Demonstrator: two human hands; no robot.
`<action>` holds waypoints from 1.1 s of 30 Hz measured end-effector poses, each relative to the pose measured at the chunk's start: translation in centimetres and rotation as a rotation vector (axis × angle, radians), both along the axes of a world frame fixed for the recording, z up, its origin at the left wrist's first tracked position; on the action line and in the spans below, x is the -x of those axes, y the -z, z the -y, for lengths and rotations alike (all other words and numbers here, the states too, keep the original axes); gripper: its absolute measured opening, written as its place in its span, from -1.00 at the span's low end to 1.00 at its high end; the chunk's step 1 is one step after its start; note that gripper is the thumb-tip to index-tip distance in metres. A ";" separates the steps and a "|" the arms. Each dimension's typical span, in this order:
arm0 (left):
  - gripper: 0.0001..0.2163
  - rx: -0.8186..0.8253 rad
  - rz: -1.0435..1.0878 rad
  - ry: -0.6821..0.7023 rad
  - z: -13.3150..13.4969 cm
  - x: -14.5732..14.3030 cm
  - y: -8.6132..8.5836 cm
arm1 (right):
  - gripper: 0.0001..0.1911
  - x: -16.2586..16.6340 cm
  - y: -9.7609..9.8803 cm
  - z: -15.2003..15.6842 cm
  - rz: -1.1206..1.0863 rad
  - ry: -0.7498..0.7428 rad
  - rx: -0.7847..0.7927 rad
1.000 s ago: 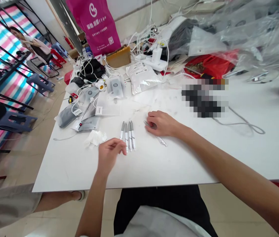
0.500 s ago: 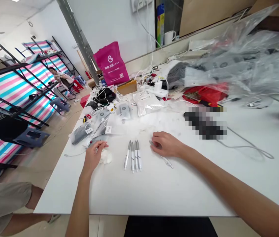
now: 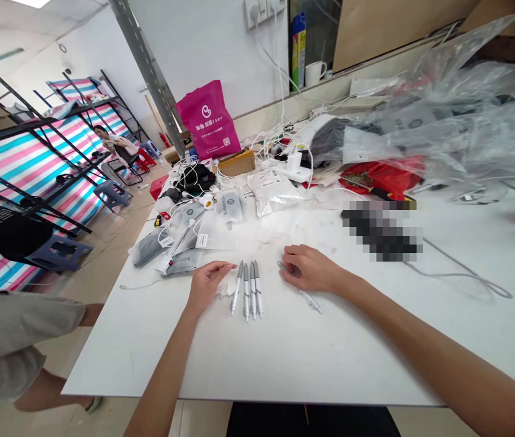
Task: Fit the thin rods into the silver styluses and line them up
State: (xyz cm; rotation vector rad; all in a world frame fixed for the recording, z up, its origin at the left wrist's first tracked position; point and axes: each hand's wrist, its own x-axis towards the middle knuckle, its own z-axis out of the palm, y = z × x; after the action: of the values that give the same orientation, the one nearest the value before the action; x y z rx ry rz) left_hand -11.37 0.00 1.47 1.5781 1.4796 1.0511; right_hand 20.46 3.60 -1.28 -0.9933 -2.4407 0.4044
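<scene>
Several white pens with grey metal tips (image 3: 247,291) lie side by side on the white table (image 3: 125,358), tips pointing away from me. My left hand (image 3: 207,285) is open, with its fingertips just left of the pens and touching nothing firmly. A crumpled white tissue (image 3: 225,289) sits partly under those fingers. My right hand (image 3: 307,270) is cupped on the table to the right of the pens, with fingers curled over another slim pen (image 3: 310,299). That pen's tip shows beyond my fingers, and its far end sticks out towards me.
Sealed white and grey packets (image 3: 230,205), white cables and a sheet of clear plastic (image 3: 458,115) crowd the far table. A blurred patch (image 3: 380,230) covers something on the right. A standing person's legs (image 3: 16,346) are at the left, beyond the table edge.
My left hand has moved right, from the packets and tissue to beside the pens. The view has tilted up from a second ago, and my right hand has stayed on its pen.
</scene>
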 end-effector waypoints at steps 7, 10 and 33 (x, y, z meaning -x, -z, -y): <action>-0.76 0.006 0.143 -0.188 -0.4 -1.4 1.0 | -0.71 -0.1 -0.8 0.2 0.026 0.017 0.018; -0.68 0.004 0.223 -0.212 -0.2 -1.1 1.3 | -0.70 -0.1 -0.9 0.2 0.033 0.016 0.020; -0.72 -0.059 0.413 -0.300 0.0 -0.4 0.3 | -0.71 -0.2 -0.4 0.1 -0.004 0.020 0.041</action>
State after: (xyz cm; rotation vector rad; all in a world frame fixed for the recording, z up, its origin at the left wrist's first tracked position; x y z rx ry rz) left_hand -11.00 0.02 1.16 1.1053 1.4268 1.4996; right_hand 20.62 3.54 -0.85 -1.0321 -2.4263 0.4505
